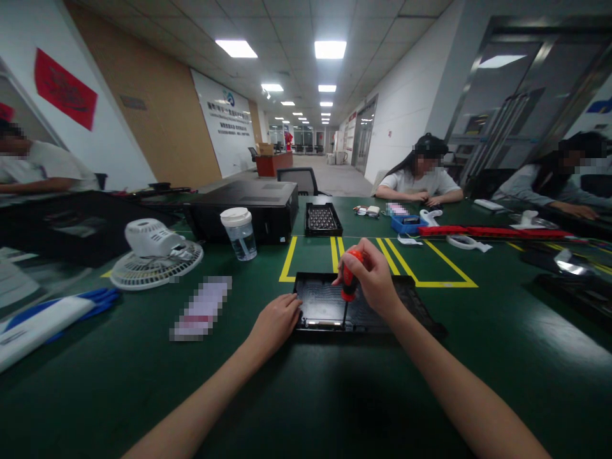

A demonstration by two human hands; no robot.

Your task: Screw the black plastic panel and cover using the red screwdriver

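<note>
A shallow black plastic panel [318,299] with raised edges lies on the green table in front of me. My left hand [280,319] grips its left edge, fingers bent over the rim. Wrapped round the red and black handle of a screwdriver [351,278] is my right hand [375,274]. The screwdriver stands nearly upright, its shaft pointing down near the panel's front edge. Beside the tip, a small shiny metallic strip [322,324] sits along that edge. Whether the tip sits in a screw is too small to tell.
Left of the panel are a blurred-out phone-like object [201,309], a white fan [155,255] and a lidded cup [240,234]. Behind stand a large black case [243,207] and a black tray [324,218]. A blue box [408,223] and tape roll [463,242] lie right. Other people sit around.
</note>
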